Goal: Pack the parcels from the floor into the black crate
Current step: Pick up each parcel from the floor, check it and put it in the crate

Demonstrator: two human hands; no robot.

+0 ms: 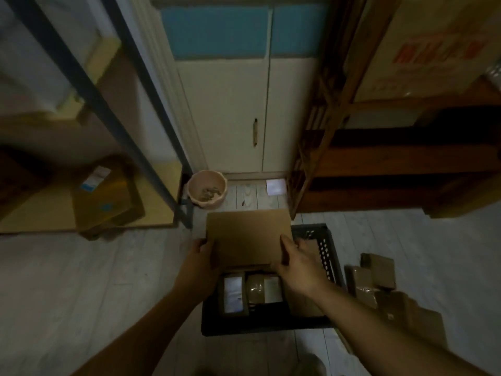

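The flat cardboard parcel (pixel 248 236) I hold is plain brown; the perforated plastic crate (pixel 326 256) is black. The round ceramic pot (pixel 207 191) is pale pink, and the cupboard door panels (pixel 217 31) are blue over cream.

Flat cardboard parcel (pixel 248 237) gripped at both side edges, left hand (pixel 202 256) and right hand (pixel 296 264), above black crate (pixel 329 256). Two labelled parcels (pixel 250 293) inside crate. More brown parcels (pixel 375 278) on floor, right. Pink pot (pixel 207 191) near cupboard door (pixel 230 104).
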